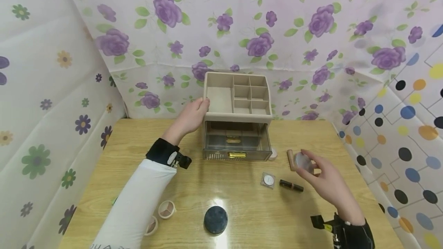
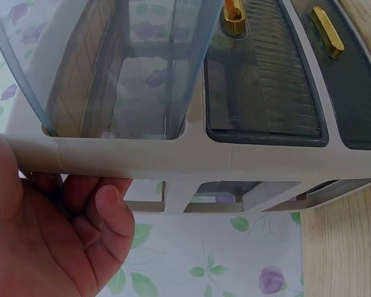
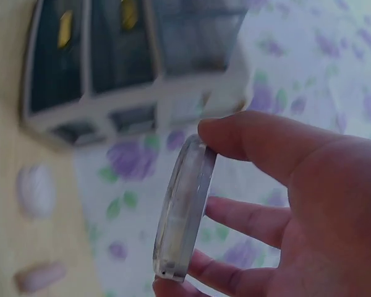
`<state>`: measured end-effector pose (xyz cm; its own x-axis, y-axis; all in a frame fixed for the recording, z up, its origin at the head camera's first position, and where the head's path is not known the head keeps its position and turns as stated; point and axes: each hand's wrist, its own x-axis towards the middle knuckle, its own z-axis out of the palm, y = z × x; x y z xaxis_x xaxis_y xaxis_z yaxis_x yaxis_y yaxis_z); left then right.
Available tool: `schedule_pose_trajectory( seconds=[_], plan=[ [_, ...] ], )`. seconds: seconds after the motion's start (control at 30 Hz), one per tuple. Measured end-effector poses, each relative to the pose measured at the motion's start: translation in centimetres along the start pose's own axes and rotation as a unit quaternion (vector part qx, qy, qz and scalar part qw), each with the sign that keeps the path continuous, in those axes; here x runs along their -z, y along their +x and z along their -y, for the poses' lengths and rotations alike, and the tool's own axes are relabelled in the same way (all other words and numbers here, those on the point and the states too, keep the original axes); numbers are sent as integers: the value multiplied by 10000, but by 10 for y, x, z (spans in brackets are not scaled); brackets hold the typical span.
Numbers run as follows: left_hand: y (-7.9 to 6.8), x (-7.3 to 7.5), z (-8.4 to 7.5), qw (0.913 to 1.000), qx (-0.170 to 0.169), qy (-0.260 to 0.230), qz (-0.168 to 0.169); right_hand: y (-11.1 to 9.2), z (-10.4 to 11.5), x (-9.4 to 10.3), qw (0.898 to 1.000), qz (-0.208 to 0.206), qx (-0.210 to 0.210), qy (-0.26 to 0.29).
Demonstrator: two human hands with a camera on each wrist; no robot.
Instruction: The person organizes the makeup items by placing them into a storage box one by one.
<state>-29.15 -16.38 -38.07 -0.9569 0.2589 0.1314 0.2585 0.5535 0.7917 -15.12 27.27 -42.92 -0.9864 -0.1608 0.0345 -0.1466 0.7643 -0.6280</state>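
A beige makeup organizer (image 1: pixel 238 117) stands at the back of the table, its compartmented top bare. One clear drawer (image 1: pixel 216 155) with a gold handle is pulled out toward me. My left hand (image 1: pixel 190 118) grips the organizer's upper left side, and the left wrist view shows the fingers (image 2: pixel 114 207) curled at its side frame. Off to the right, my right hand (image 1: pixel 327 180) pinches a round, flat clear compact (image 3: pixel 184 210) by its edge between thumb and fingers. In the head view this compact overlaps a pinkish-brown tube (image 1: pixel 290 159) on the table.
Near the right hand lie a dark lipstick tube (image 1: pixel 291 186) and a square case (image 1: pixel 268 180). A pale round item (image 1: pixel 273 154) sits beside the drawer. Toward the front are a black round compact (image 1: pixel 215 220) and a three-colour palette (image 1: pixel 166 209), with another palette (image 1: pixel 152 226) partly behind the left sleeve.
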Motion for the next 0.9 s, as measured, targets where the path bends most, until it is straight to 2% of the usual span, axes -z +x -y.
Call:
schedule_pose_trajectory(
  seconds=[0.17, 0.33, 0.57, 0.73, 0.9],
  plan=[
    [0, -1, 1, 10000, 43, -43, -18, 10, 38, 3, 9986, -171, 473, 147],
    [-1, -1, 0, 9999, 74, -64, -55, 21, 74, 2, 9960, -226, 863, 4],
    [-1, -1, 0, 9999, 110, -57, -70, 40, 109, -12, 9811, -512, 1866, 47],
    [0, -1, 0, 9999, 44, -122, -50, 56, 128, -23, 9733, -295, 2269, 202],
    [-2, -1, 0, 9998, 25, -215, -53, 71, 144, -35, 9721, 87, 2336, 190]
  ],
)
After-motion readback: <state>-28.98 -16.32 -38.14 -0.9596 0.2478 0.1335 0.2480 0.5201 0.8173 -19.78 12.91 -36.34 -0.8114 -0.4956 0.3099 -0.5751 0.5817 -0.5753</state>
